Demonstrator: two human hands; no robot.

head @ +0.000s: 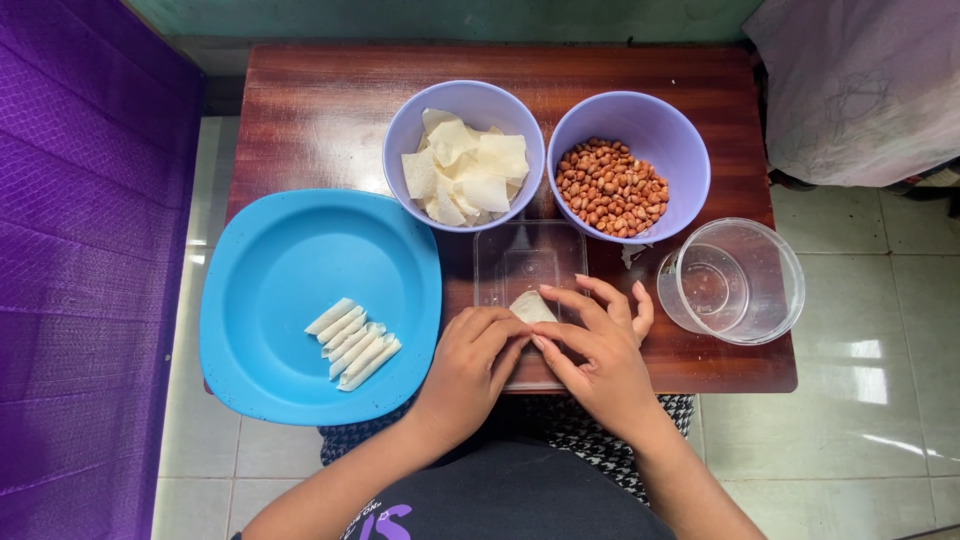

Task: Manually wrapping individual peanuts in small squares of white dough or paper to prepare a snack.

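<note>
a home: small wooden table [320, 110] on tiled floor [880, 420], plastic bowls of snacks

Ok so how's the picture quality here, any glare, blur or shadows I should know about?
Head view: sharp overall. Soft daylight glare streaks the dark wooden table near the left purple bowl, and brighter patches sit on the floor tiles. The clear container shows faint reflections. Left hand and right hand cast only a weak shadow. Slight wide-angle bend at the edges.

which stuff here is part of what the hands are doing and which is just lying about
In use: left hand, right hand, wrapper, clear tray, bowl of wrappers, bowl of peanuts, blue plate with finished rolls.

Lying about: clear cup, purple cloth, pale cloth.
</note>
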